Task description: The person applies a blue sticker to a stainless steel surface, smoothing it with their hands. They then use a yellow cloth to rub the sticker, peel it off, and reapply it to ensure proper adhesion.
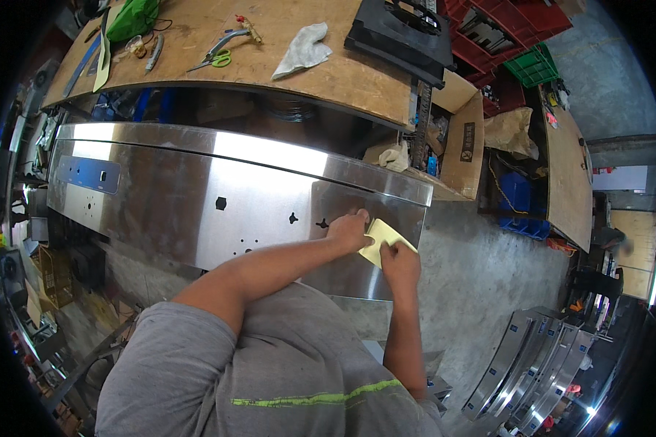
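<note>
A long, shiny metal panel with several cut-out holes lies in front of me, a dark seam running along its far side. Over its right end I hold a small pale yellow sheet, tilted. My right hand is closed on the sheet's near right part, thumb on top. My left hand is at the sheet's left edge, its thumb against that edge and its fingers curled beside a cut-out in the panel. The undersides of both hands are hidden.
Beyond the panel is a wooden workbench with green scissors, a white cloth and a black burner unit. An open cardboard box stands right of it. Stacked metal units are at the lower right.
</note>
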A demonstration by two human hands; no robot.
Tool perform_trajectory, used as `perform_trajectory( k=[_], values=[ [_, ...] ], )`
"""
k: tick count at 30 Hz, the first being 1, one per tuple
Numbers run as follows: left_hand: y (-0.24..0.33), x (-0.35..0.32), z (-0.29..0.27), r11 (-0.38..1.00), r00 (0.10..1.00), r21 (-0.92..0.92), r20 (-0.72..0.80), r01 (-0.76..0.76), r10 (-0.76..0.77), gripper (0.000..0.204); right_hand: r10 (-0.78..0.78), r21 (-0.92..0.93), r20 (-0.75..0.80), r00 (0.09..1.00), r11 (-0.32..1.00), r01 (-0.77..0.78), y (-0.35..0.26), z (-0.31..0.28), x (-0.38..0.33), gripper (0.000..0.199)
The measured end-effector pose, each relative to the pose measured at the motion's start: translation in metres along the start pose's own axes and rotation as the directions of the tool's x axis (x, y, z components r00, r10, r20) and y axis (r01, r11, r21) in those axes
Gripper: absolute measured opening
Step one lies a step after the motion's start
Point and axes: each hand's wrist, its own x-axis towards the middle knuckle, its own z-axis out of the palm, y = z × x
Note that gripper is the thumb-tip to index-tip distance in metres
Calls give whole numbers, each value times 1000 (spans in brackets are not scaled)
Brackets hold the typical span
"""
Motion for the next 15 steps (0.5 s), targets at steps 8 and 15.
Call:
perform_trajectory(
  k=[8, 15],
  values=[
    [3, -2, -1, 1000, 1000, 14, 14, -13, 12, 51, -191, 49, 13, 981, 980, 190, 22, 39, 69, 39],
    [-10, -6, 4, 989, 998, -144, 59, -28, 37, 48, -115, 198, 126, 985, 976, 88, 45, 45, 81, 34]
  ],
)
